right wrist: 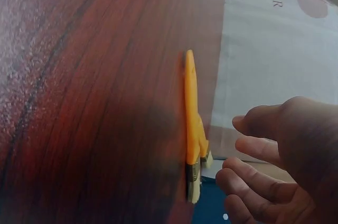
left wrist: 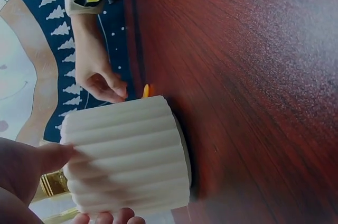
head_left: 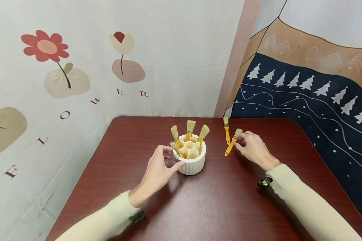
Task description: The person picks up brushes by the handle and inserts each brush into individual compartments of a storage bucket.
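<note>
A white ribbed brush holder (head_left: 191,166) stands on the table, divided into compartments around a central ring. Several bristle brushes (head_left: 190,127) stand in it, bristles up. My left hand (head_left: 159,169) holds the holder's left side, thumb at the near rim, fingertips curled round the far side in the left wrist view. Two yellow-handled paintbrushes lie to the right: a nearer brush (head_left: 230,147) and a farther brush (head_left: 227,132). Over the nearer one hovers my right hand (head_left: 254,149); the right wrist view shows its loosely bent fingers (right wrist: 264,121) apart from the brush handle (right wrist: 191,97).
The dark red wooden table (head_left: 132,134) meets a pale printed cloth (head_left: 175,67) at its back edge. On the right hangs a dark blue cloth (head_left: 289,100) with white trees. The farther brush's bristles reach the table's back edge.
</note>
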### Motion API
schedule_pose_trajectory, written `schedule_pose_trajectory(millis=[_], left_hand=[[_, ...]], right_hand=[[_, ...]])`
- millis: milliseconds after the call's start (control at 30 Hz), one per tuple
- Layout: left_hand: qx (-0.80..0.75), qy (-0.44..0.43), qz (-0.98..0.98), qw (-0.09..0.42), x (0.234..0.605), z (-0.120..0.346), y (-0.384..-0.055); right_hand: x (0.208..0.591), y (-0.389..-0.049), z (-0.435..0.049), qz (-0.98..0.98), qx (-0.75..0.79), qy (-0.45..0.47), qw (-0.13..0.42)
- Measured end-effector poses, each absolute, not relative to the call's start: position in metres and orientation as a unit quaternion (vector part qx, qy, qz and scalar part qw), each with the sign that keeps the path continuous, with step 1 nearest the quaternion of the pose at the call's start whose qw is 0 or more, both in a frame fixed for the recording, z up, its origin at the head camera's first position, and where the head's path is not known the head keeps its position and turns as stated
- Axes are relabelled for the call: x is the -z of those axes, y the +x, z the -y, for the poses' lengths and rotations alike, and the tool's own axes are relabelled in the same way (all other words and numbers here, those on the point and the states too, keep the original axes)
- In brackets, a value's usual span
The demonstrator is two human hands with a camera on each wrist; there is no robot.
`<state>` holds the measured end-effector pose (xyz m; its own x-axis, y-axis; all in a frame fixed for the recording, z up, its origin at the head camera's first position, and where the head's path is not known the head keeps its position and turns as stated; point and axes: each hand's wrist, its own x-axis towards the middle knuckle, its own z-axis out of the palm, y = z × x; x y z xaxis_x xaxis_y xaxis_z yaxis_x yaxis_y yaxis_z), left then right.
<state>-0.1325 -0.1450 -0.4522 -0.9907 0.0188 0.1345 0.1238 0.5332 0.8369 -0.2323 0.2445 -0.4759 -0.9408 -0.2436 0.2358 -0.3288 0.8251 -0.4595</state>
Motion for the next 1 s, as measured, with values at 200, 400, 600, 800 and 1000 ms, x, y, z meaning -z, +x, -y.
schedule_pose_trajectory(millis=[200, 400, 600, 800, 1000], left_hand=[[0.486, -0.045, 0.871, 0.048, 0.452, 0.149, -0.135], [0.487, -0.061, 0.87, 0.052, 0.454, 0.153, -0.139], [0.488, -0.067, 0.869, 0.052, 0.455, 0.155, -0.141], [0.487, -0.071, 0.869, 0.052, 0.457, 0.158, -0.143], [0.49, -0.073, 0.868, 0.045, 0.454, 0.158, -0.142]], right_hand=[[0.482, -0.241, -0.243, 0.954, -0.241, 0.157, 0.079], [0.486, -0.248, -0.244, 0.956, -0.237, 0.161, 0.063], [0.491, -0.253, -0.247, 0.957, -0.229, 0.173, 0.044], [0.497, -0.252, -0.247, 0.959, -0.225, 0.171, 0.029], [0.497, -0.252, -0.247, 0.959, -0.223, 0.172, 0.038]])
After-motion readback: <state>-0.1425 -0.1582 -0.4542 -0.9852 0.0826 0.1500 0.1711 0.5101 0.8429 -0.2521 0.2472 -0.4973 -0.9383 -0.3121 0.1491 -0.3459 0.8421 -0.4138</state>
